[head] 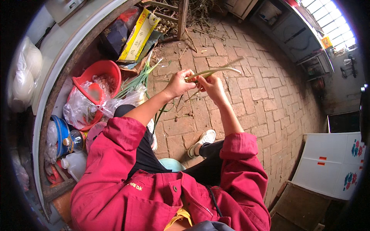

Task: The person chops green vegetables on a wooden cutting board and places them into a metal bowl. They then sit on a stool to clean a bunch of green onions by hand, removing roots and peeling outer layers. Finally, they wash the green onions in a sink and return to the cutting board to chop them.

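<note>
My left hand (179,84) grips a scallion (222,69) by its stalk, in front of me above the brick floor. The pale end of the stalk points right and its dark green leaves hang below the hand, towards my knee. My right hand (213,87) is close beside it, thumb and fingers pinched at the same scallion. A second thin strip, brownish and blurred, extends up and right past the right hand; I cannot tell whether it belongs to this stalk. More scallions (138,77) lie to the left, next to a red plastic basin (116,75).
Clear plastic bags (83,107) fill part of the basin. Behind stands a yellow carton (138,36) with printed writing. A clear bottle (75,140) and a white jug (75,165) are at my left. Plant scraps (189,114) litter the brick floor (248,95). A white cabinet (321,170) stands right.
</note>
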### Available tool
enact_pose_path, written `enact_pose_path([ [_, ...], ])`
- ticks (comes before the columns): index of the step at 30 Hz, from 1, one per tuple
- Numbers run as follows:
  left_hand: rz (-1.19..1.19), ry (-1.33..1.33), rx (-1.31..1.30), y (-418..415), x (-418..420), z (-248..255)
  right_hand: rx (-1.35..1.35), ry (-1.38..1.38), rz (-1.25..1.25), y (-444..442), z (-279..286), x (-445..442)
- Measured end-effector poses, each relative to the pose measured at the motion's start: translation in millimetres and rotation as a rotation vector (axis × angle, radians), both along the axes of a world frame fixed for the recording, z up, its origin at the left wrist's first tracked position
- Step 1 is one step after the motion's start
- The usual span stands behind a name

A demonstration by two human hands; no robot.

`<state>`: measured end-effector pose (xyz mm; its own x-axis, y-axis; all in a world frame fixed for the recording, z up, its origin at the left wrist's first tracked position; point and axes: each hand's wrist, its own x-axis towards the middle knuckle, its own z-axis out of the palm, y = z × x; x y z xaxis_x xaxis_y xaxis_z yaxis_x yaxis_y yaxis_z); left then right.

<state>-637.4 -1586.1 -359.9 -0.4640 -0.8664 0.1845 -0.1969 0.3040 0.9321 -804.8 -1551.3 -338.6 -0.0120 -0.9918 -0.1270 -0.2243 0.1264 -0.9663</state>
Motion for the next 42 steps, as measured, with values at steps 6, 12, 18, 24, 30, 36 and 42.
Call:
enact_pose_path([
  [6, 0.001, 0.069, 0.184, 2, 1, 9, 0.185, -0.071, 0.025, 2, 5, -7],
  [12, -0.15, 0.125, 0.31, -7, 4, 5, 0.152, -0.285, 0.04, 0, 11, -13],
  [18, -0.181, 0.007, 0.405, -16, 25, 8, 0.013, -0.459, -0.277, -7, 18, -78],
  [24, -0.248, -0.028, 0.51, -17, 46, 10, -0.098, -0.44, -0.47, -11, 2, -132],
  [30, -0.364, -0.236, 0.358, -18, 69, 25, -0.179, -0.362, -0.867, 2, -1, -188],
  [36, -0.365, -0.188, 0.481, -24, 87, 30, -0.209, -0.304, -0.816, 26, -12, -234],
  [42, -0.352, -0.191, 0.519, -25, 88, 38, 0.014, 0.056, -0.12, 14, 47, -83],
])
